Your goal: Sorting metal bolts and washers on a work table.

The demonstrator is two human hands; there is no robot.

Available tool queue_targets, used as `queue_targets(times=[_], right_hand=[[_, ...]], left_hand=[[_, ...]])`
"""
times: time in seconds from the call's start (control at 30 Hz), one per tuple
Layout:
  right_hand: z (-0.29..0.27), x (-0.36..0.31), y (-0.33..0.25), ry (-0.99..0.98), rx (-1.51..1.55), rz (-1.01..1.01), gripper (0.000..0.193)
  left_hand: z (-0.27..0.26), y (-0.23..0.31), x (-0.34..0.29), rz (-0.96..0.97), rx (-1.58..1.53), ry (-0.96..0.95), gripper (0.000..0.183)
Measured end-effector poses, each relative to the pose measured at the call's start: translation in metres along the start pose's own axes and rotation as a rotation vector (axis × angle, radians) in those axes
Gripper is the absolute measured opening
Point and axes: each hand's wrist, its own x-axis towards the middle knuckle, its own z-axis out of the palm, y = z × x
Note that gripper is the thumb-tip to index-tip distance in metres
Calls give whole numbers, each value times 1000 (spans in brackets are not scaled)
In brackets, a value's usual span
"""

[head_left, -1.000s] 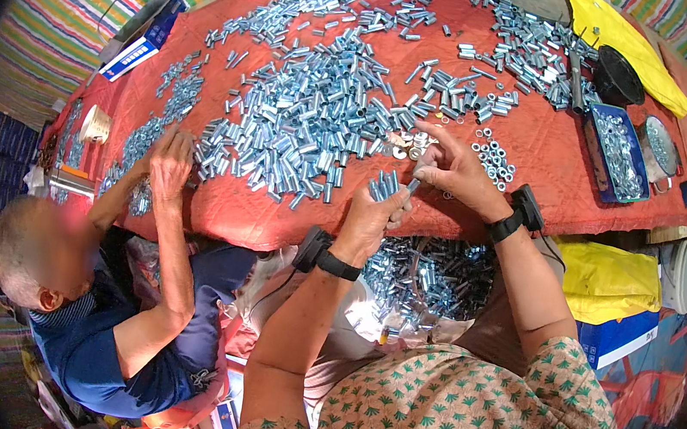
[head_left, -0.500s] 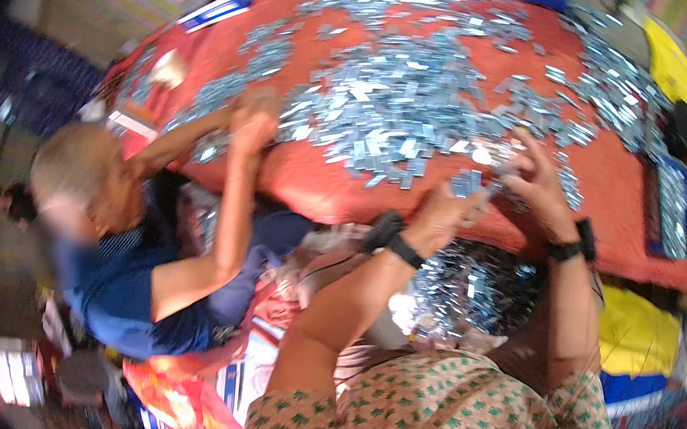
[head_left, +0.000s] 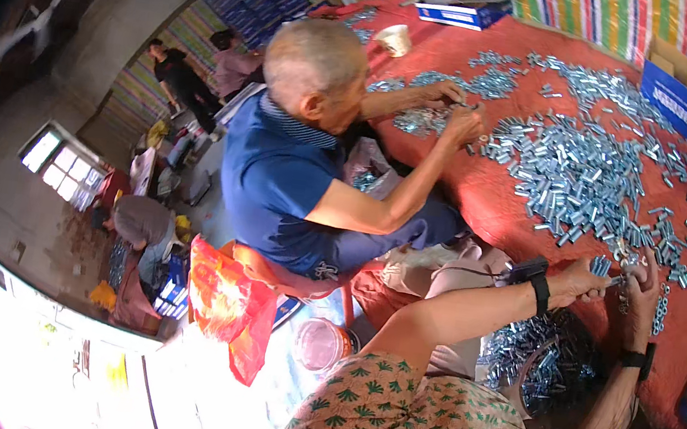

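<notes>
1. Head view: the camera has swung toward the person's left, so the red-covered table [head_left: 497, 204] and both hands now sit farther right, with more of the room showing.
2. Left hand [head_left: 576, 282] remains curled around a small bunch of metal sleeves [head_left: 600, 266], whose ends stick out past the fingers near the table's edge.
3. Right hand [head_left: 644, 293] is just beside it, fingers bent near a slim metal piece [head_left: 614, 281] between the two hands; whether they pinch it, I cannot tell.
4. Beyond the hands, a large sleeve pile [head_left: 578, 180] lies on the table; metal rings [head_left: 660, 315] lie close to the right hand.
5. Mostly the viewpoint has changed; the hands keep their close pairing, so the handling seems uninterrupted.
6. Co-worker [head_left: 279, 176], at the left, has both hands close together above the table.
</notes>
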Motion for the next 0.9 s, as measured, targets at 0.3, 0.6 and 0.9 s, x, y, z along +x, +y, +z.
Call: queue_targets(times=[0.3,0.6,0.9], right_hand=[[-19,-7,22,-22,-8,-34,54],[21,-61,6,-106,-39,-112,56],[26,-99,24,36,-203,-279,60]], left_hand=[[17,-7,-42,20,-94,33,23],[16,-35,-87,99,-294,48,14],[23,-52,-117,337,-168,170,14]])
